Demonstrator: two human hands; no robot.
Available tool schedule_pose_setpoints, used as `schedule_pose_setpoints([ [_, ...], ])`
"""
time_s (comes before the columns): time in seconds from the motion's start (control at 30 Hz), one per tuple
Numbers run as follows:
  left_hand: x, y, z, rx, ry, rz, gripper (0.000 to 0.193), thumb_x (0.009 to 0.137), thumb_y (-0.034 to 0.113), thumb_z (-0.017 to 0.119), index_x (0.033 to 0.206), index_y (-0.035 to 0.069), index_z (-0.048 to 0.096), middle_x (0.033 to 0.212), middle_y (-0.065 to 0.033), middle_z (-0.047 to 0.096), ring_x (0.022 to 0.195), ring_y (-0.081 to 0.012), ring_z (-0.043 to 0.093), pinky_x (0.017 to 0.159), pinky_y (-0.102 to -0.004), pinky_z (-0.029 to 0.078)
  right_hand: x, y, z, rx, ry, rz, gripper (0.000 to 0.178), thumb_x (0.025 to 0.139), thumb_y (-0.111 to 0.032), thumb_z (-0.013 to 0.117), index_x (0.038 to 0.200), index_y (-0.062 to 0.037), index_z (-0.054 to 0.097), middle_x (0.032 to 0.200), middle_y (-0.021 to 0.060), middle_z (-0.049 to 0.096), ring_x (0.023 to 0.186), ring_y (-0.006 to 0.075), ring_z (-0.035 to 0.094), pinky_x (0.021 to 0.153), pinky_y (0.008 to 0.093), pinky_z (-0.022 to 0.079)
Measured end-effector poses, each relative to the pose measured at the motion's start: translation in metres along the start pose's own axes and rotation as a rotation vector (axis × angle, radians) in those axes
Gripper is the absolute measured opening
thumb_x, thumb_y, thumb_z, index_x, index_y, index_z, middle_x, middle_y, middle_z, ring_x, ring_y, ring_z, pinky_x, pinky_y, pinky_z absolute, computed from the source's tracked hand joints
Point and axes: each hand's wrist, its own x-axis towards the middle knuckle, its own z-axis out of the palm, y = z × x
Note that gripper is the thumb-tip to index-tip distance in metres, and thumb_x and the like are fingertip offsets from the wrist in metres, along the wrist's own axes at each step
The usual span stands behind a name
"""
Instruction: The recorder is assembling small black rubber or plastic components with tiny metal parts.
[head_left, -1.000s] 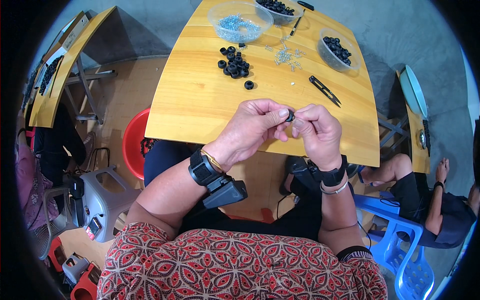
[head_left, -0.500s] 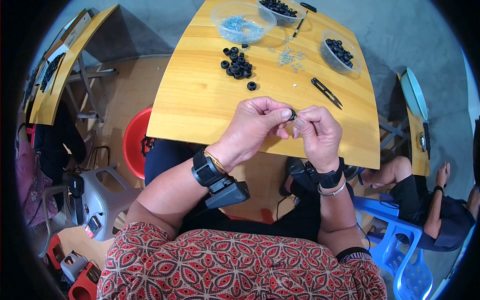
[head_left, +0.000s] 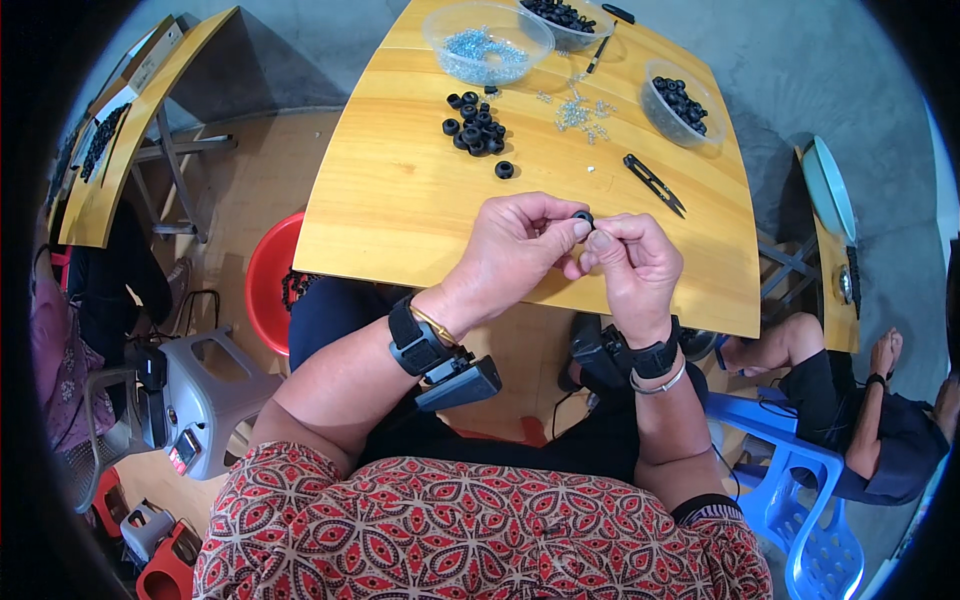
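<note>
My left hand (head_left: 520, 238) pinches a small round black part (head_left: 583, 217), like the ones lying on the table, between thumb and fingers. Close against it, my right hand (head_left: 637, 258) is closed, thumb pressed to the fingertips; whatever it grips is too small to make out. Both hands are above the near edge of the wooden table (head_left: 400, 220). Just beyond them lies a single black part (head_left: 504, 170) with a hole, and past that a pile of black parts (head_left: 473, 128). A pair of black thread snips (head_left: 654, 186) rests to the right.
Small clear pieces (head_left: 575, 115) lie scattered mid-table. Behind stand a tub of clear-blue pieces (head_left: 488, 45) and tubs of black parts (head_left: 565, 22) (head_left: 684, 105). A red basin (head_left: 268, 285) sits left below the table; a blue chair (head_left: 800, 490) and another person (head_left: 880, 430) are at right.
The black part has tipped slightly and shows more above my left fingertips. My right thumb and fingertips have shifted a little against it. Other things stay in place.
</note>
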Motion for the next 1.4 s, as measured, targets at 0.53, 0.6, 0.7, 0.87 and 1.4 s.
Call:
schedule_pose_setpoints([
  [0.53, 0.003, 0.004, -0.012, -0.357, -0.121, -0.175, 0.018, 0.081, 0.009, 0.055, 0.096, 0.0, 0.057, 0.077, -0.0088, 0.06, 0.056, -0.0107, 0.055, 0.051, -0.0205, 0.047, 0.007, -0.006, -0.009, 0.25, -0.156, 0.166, 0.026, 0.083, -0.007, 0.05, 0.106, 0.0033, 0.044, 0.079, 0.0079, 0.056, 0.064, 0.0106, 0.053, 0.058, 0.0226, 0.047],
  [0.6, 0.004, 0.004, -0.011, -0.348, -0.113, -0.184, 0.018, 0.081, 0.01, 0.055, 0.096, 0.0, 0.057, 0.077, -0.0087, 0.06, 0.056, -0.0107, 0.055, 0.051, -0.0202, 0.046, 0.009, -0.005, -0.013, 0.219, -0.133, 0.184, 0.026, 0.083, -0.007, 0.051, 0.106, 0.0029, 0.043, 0.077, 0.0071, 0.055, 0.063, 0.0105, 0.052, 0.057, 0.0225, 0.047],
  [0.7, 0.003, 0.003, -0.011, -0.343, -0.101, -0.175, 0.018, 0.081, 0.009, 0.054, 0.094, -0.004, 0.056, 0.076, -0.0095, 0.059, 0.056, -0.0112, 0.054, 0.051, -0.021, 0.047, 0.01, -0.008, -0.013, 0.184, -0.144, 0.241, 0.023, 0.082, -0.006, 0.052, 0.102, 0.0022, 0.043, 0.074, 0.0059, 0.053, 0.062, 0.0101, 0.052, 0.056, 0.0225, 0.046],
  [0.87, 0.004, 0.002, -0.007, -0.342, -0.087, -0.151, 0.018, 0.082, 0.009, 0.053, 0.092, -0.005, 0.055, 0.075, -0.0093, 0.058, 0.057, -0.0115, 0.055, 0.053, -0.021, 0.048, 0.008, -0.007, -0.007, 0.17, -0.115, 0.217, 0.013, 0.081, -0.005, 0.052, 0.09, 0.0003, 0.044, 0.074, 0.0049, 0.053, 0.063, 0.0091, 0.052, 0.056, 0.0212, 0.045],
  [1.4, 0.013, 0.0, -0.026, -0.543, 0.169, 0.015, 0.013, 0.081, 0.008, 0.053, 0.091, -0.001, 0.053, 0.076, -0.0049, 0.055, 0.068, -0.0106, 0.053, 0.062, -0.0242, 0.05, -0.034, -0.001, 0.04, -1.096, -0.417, -0.356, 0.028, 0.065, -0.014, 0.062, 0.088, -0.0078, 0.047, 0.096, 0.0099, 0.042, 0.089, 0.0278, 0.041, 0.074, 0.0385, 0.033],
])
